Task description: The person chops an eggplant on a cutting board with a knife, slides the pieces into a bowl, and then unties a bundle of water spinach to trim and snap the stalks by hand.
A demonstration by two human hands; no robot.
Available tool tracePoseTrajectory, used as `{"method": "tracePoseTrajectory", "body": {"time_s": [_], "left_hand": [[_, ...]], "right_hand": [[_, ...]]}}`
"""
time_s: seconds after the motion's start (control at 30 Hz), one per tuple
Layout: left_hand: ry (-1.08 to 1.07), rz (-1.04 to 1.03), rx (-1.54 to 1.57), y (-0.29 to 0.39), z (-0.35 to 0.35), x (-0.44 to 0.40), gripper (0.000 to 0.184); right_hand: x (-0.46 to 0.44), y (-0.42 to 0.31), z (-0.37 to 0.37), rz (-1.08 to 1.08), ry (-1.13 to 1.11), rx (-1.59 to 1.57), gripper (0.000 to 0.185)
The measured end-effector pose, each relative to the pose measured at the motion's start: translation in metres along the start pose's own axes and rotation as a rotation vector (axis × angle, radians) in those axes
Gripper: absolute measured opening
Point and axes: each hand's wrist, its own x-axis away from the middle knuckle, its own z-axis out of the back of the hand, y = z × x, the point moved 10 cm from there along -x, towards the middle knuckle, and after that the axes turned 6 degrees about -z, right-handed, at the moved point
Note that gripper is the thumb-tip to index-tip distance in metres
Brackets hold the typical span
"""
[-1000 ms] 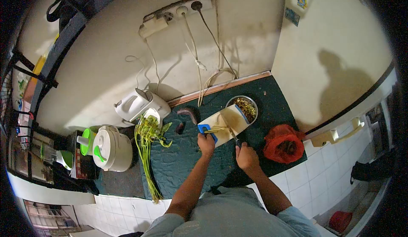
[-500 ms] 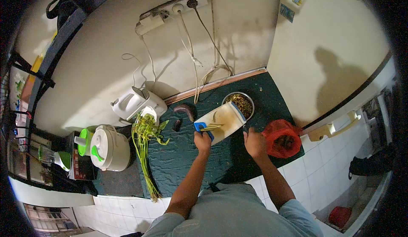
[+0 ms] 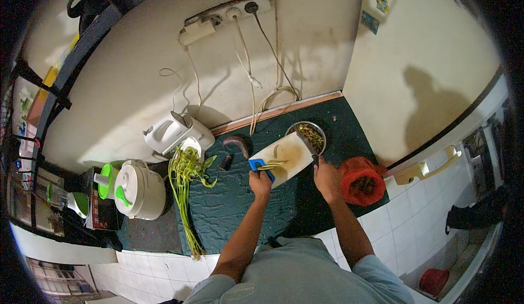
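Observation:
My left hand is closed around the blue handle end of a white cutting board. Several cut green stems lie on the board beside my left fingers. In my right hand is a knife with a dark handle, its blade along the board's far end. That end of the board tilts over the rim of a metal bowl full of chopped greenish-brown pieces. A curved purple eggplant piece and a short dark chunk lie on the counter to the left.
A bundle of leafy green stalks lies at the left. Behind it stand a white hand mixer and a white rice cooker. At right sits a red plastic bag with dark contents. Cords hang along the wall.
The knife blade has shifted slightly across the board's far end and now covers more of its edge. My left hand stays on the handle. The camera view has shifted slightly.

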Motion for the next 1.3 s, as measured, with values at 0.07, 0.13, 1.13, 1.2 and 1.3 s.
{"method": "tracePoseTrajectory", "body": {"time_s": [0.07,0.13,1.13,1.2,1.3], "left_hand": [[-0.062,0.104,-0.010,-0.018,-0.007,-0.003,0.023],[-0.055,0.108,-0.002,-0.007,-0.003,-0.002,0.024],[-0.075,0.191,-0.007,-0.152,0.108,0.055,0.023],[-0.110,0.170,-0.290,-0.150,0.119,0.063,0.024],[-0.119,-0.062,-0.472,-0.156,0.115,0.065,0.029]], "right_hand": [[0.001,-0.001,-0.013,-0.012,-0.176,0.043,0.037],[-0.001,-0.001,0.004,-0.073,-0.055,-0.034,0.035],[0.137,0.014,-0.036,0.275,-0.138,-0.335,0.032],[0.151,0.015,-0.046,0.316,-0.180,-0.293,0.033],[0.160,0.012,-0.054,0.364,-0.243,-0.236,0.034]]}}
